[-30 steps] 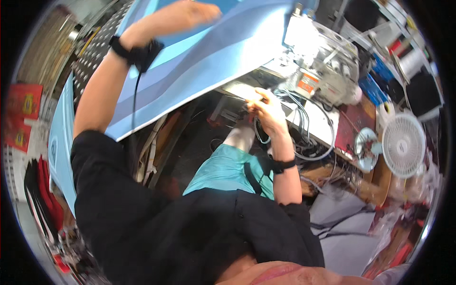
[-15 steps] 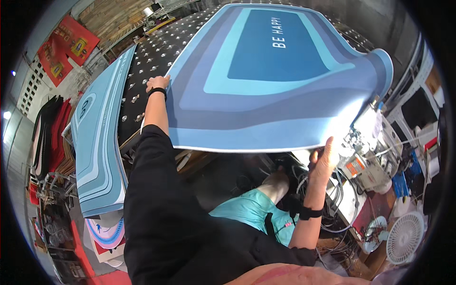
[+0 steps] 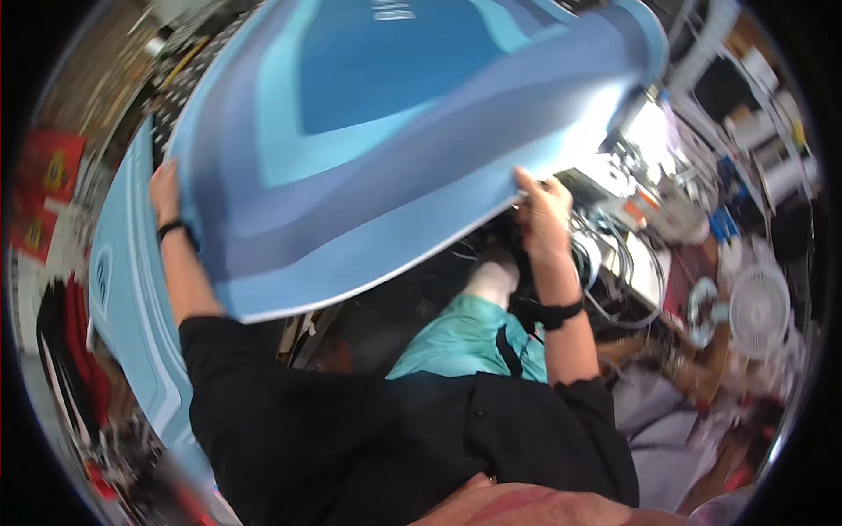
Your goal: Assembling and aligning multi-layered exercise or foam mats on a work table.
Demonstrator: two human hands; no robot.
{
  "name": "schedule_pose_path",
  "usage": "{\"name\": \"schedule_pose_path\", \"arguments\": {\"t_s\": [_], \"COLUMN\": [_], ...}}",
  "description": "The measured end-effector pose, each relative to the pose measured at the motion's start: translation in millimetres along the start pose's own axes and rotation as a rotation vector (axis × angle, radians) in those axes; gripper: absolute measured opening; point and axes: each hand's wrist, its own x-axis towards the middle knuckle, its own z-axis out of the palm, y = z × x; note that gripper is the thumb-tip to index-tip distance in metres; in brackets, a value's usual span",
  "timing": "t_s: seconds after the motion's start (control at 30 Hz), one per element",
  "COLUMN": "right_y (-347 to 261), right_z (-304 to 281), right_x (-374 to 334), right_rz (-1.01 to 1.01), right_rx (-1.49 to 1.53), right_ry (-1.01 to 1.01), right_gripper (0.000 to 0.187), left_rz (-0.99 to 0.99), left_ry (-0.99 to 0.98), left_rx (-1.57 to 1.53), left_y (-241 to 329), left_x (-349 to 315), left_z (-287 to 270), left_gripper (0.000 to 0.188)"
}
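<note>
A large, soft mat (image 3: 386, 188) with nested blue, grey-blue and turquoise bands stretches across in front of me. Its white near edge hangs in the air, and the far right corner curls up. My left hand (image 3: 165, 195) is closed on the mat's left edge, with part of the fingers hidden. At the near edge, right of the middle, my right hand (image 3: 545, 215) pinches the rim between thumb and fingers. Just beyond that hand, a brightly lit sewing machine (image 3: 621, 156) stands by the mat's right side; glare washes out its details.
A stack of similar blue mats (image 3: 118, 254) lies at the left. Looped cables (image 3: 627, 280) and a white fan (image 3: 759, 311) are on the right. Dark and red sheets (image 3: 66, 351) hang at the far left. A studded black tabletop (image 3: 189, 83) shows behind the mat.
The mat and both hands have shifted left in view, and the whole view has turned. The mat's near left corner has come closer to me. My right hand has moved left with the rim.
</note>
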Motion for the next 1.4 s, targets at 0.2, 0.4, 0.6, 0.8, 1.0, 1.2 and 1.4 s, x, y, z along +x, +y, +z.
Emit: {"name": "schedule_pose_path", "arguments": {"t_s": [0.2, 0.4, 0.6, 0.8, 1.0, 1.2, 1.4], "right_y": [37, 32, 58, 68, 52, 33, 43], "right_z": [-13, -33, -71, -120, -157, -155, -127], "right_x": [-11, -21, -5, -15, -23, -18, 22], "right_rz": [-0.043, -0.129, -0.193, 0.041, -0.082, -0.069, -0.105], "right_rx": [0.138, 0.170, -0.135, -0.080, 0.066, 0.141, 0.163], "right_ry": [-0.050, -0.099, -0.222, -0.232, -0.174, -0.155, -0.149], "right_gripper": [0.028, 0.026, 0.021, 0.024, 0.021, 0.018, 0.022], "left_rz": [-0.101, -0.336, -0.175, 0.840, 1.552, 1.526, 1.289], "left_ry": [-0.024, -0.304, -0.448, -0.744, -0.590, -1.184, -1.108], "left_rx": [0.272, 0.604, 1.001, -0.299, -0.470, -0.686, -0.371], "left_y": [-22, -57, 29, 416, 575, 590, 573], "left_x": [-77, -133, -116, -146, -218, -204, -179], "left_z": [-58, -132, -117, 90, 230, 254, 225], "left_gripper": [0.049, 0.051, 0.050, 0.034, 0.022, 0.011, 0.020]}}
